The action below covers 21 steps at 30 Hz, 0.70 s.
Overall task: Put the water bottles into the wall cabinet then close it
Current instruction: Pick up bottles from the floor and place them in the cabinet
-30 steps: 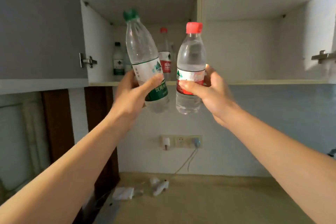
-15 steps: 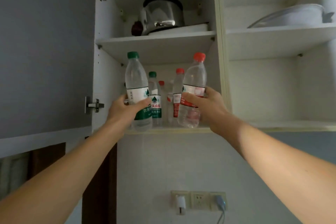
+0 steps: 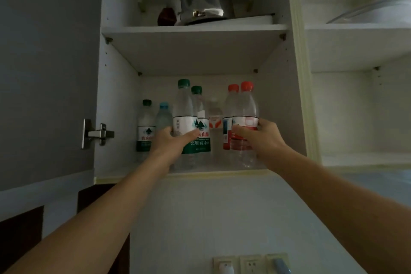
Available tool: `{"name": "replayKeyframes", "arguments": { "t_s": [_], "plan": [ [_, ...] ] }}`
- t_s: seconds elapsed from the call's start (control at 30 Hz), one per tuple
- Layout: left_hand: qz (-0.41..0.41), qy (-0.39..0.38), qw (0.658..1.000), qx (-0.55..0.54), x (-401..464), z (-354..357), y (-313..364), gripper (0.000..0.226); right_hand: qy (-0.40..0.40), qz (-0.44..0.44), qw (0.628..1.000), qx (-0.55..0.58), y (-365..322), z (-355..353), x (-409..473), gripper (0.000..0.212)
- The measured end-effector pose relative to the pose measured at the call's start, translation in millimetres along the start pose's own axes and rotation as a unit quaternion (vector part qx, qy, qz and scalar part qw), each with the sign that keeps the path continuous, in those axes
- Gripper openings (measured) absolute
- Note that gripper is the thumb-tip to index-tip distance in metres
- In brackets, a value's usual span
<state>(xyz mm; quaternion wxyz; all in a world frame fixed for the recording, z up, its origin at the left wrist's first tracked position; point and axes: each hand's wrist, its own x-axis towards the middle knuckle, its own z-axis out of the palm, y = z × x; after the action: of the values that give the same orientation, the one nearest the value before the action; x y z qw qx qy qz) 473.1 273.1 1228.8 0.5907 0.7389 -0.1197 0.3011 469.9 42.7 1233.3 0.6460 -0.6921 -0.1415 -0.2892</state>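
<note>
Reaching upward, we see two bare forearms rising from the bottom corners toward an open wall cabinet (image 3: 295, 73). Low down, on the wall between the arms, sit wall sockets (image 3: 249, 263) with plugs in them.

Our left hand (image 3: 171, 142) has its fingers and thumb curled round a green-capped bottle (image 3: 184, 118), gripping it at the label. Our right hand (image 3: 260, 138) is wrapped the same way round a red-capped bottle (image 3: 245, 118). Both bottles stand upright at the front of the lower shelf (image 3: 222, 172); whether their bases already rest on it, we cannot tell.

Just behind them are more bottles: a second green-capped one (image 3: 200, 122), a second red-capped one (image 3: 230, 115), a small clear one between these, and a short green-capped bottle (image 3: 145, 127) and a blue-capped bottle (image 3: 163, 115) to the left. On the shelf above sits a shiny metal pot (image 3: 204, 0). The grey cabinet door (image 3: 44, 73) hangs open at left.

Our judgement of the risk: the shelf is crowded, so pushing either held bottle deeper could knock the neighbours over. Letting go too near the front edge could leave a bottle where the closing door strikes it or tips it out.
</note>
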Motion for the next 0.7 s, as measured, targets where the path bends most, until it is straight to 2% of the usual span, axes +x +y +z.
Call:
{"name": "replayKeyframes", "arguments": {
  "t_s": [0.1, 0.27, 0.53, 0.7],
  "plan": [
    [0.004, -0.004, 1.000, -0.001, 8.3, 10.3, -5.6, 0.044, -0.010, -0.007, 0.999, -0.032, 6.0, 1.0, 8.3, 0.031],
    [-0.012, -0.011, 1.000, 0.013, 21.8, 26.0, -12.0, 0.064, -0.016, -0.008, 0.997, -0.077, 13.3, 5.4, 20.9, 0.036],
    [-0.010, -0.005, 0.998, 0.057, 25.5, 32.3, -10.5, 0.062, -0.021, -0.012, 0.996, -0.088, 17.5, 4.9, 26.4, 0.036],
    [0.012, 0.004, 0.979, 0.203, 8.6, 28.0, -3.5, 0.045, -0.051, -0.002, 0.987, -0.154, 12.8, -4.3, 19.0, 0.033]
  ]
}}
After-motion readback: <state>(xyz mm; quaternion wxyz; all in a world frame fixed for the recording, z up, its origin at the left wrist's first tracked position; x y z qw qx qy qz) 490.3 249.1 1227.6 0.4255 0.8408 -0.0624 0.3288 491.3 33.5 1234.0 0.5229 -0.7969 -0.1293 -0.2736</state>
